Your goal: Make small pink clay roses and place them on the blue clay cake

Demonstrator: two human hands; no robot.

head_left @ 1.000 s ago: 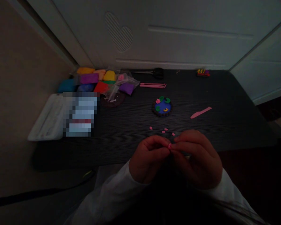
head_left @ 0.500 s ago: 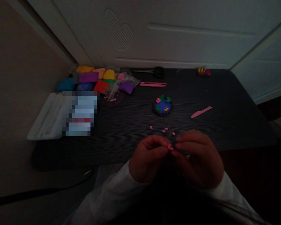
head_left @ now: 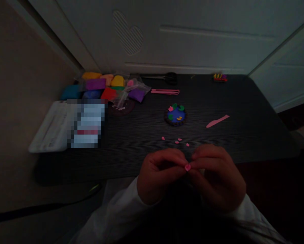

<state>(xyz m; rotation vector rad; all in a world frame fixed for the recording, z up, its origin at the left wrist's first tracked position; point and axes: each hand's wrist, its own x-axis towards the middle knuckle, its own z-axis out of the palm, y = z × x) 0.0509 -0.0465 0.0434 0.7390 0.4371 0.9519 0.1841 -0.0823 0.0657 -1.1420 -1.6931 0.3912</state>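
Between the fingertips of my left hand [head_left: 162, 174] and my right hand [head_left: 216, 176] is a small pink clay flower [head_left: 187, 167]. Both hands pinch it from opposite sides, just past the table's front edge. Beyond my fingers lie several loose pink clay petals, among them one petal [head_left: 163, 138] set apart to the left. Farther back sits a round clay pond [head_left: 176, 116] with a blue middle, a dark brown rim, green leaves, a pink flower and yellow bits on it.
On the dark table [head_left: 142, 135], a pink clay knife [head_left: 217, 121] lies right of the pond. Pink tools [head_left: 165, 92] and scissors [head_left: 169, 78] lie behind. Bagged coloured clay [head_left: 96, 83] and a white packet [head_left: 52, 127] occupy the left. A small colourful clay piece [head_left: 220, 78] stands back right.
My hands have come slightly nearer to me with the pink flower. My right fingertips, which were partly apart from it, now press against its right side.
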